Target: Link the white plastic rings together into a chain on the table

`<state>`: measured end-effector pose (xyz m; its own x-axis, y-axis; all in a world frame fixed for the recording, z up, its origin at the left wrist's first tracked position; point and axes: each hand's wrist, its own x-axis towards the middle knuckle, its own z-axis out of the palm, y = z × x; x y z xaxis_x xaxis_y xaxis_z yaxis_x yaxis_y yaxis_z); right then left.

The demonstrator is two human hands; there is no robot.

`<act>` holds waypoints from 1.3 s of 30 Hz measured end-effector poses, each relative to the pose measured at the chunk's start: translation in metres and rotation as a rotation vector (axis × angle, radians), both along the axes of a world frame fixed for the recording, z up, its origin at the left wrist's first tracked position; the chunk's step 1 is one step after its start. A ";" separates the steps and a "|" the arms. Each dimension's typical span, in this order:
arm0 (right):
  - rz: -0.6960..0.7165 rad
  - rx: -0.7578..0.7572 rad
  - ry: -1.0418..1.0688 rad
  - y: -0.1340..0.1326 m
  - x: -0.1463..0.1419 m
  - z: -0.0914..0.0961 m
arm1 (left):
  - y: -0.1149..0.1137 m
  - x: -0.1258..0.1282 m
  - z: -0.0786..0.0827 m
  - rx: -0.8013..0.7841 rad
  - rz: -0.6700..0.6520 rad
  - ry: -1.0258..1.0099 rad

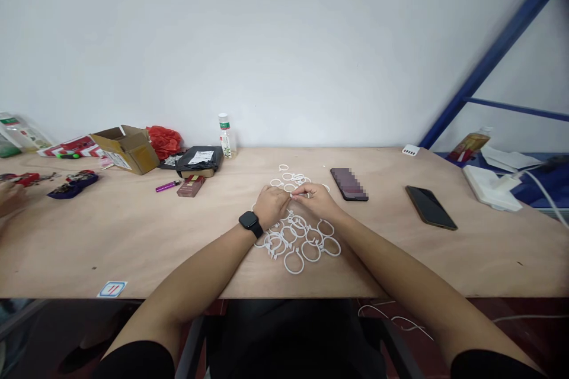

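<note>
Both my hands meet over the middle of a wooden table (pixel 133 237). My left hand (pixel 271 205), with a black smartwatch (pixel 251 223) on its wrist, is closed in a pinch. My right hand (pixel 316 198) is also closed in a pinch, fingertips touching those of the left. Between them they hold a small white plastic ring (pixel 294 195), mostly hidden by the fingers. A pile of several white plastic rings (pixel 299 241) lies just in front of my hands. A smaller group of white rings (pixel 291 177) lies just beyond them.
Two dark phones (pixel 349 184) (pixel 430 207) lie to the right. At left are a cardboard box (pixel 127 148), red bag (pixel 164 141), black pouch (pixel 199 160), small bottle (pixel 225 135), purple lighter (pixel 167 186) and brown pack (pixel 191 186). Another person's hand (pixel 8 198) shows at the far left. White chargers (pixel 491 188) sit right.
</note>
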<state>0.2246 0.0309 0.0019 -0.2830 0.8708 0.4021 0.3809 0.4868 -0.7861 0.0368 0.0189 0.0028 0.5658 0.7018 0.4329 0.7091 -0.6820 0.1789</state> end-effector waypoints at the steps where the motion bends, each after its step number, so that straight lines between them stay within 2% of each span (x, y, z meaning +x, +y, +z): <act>1: 0.003 0.002 -0.004 0.000 0.001 0.001 | -0.001 0.001 0.001 0.008 0.003 0.013; 4: 0.005 0.041 -0.045 -0.001 0.003 0.003 | -0.003 0.004 0.004 0.003 0.014 0.029; 7: -0.033 0.168 -0.132 0.000 0.004 0.003 | -0.004 0.004 0.005 -0.047 0.060 -0.008; 10: -0.063 0.303 -0.227 0.005 0.006 -0.001 | -0.001 -0.001 0.002 -0.096 0.079 -0.032; 13: -0.130 0.346 -0.314 0.012 0.011 -0.007 | 0.004 -0.009 -0.002 -0.154 0.064 -0.026; 16: -0.175 0.316 -0.369 0.016 0.015 -0.011 | 0.007 -0.013 -0.005 -0.213 0.037 -0.007; 20: -0.076 0.316 -0.322 0.011 0.014 -0.009 | 0.006 -0.011 -0.006 -0.237 0.020 -0.006; 24: 0.052 0.235 -0.252 0.003 0.007 -0.005 | 0.007 -0.010 -0.003 -0.175 0.121 -0.114; 27: 0.091 0.159 -0.202 0.000 0.005 -0.005 | 0.007 -0.011 -0.001 -0.158 0.166 -0.223; 34: 0.077 0.101 -0.089 -0.003 0.002 -0.002 | 0.007 -0.008 -0.002 -0.230 0.065 -0.247; 39: 0.143 -0.076 0.066 0.001 0.001 -0.009 | 0.008 -0.009 0.000 -0.181 -0.031 -0.247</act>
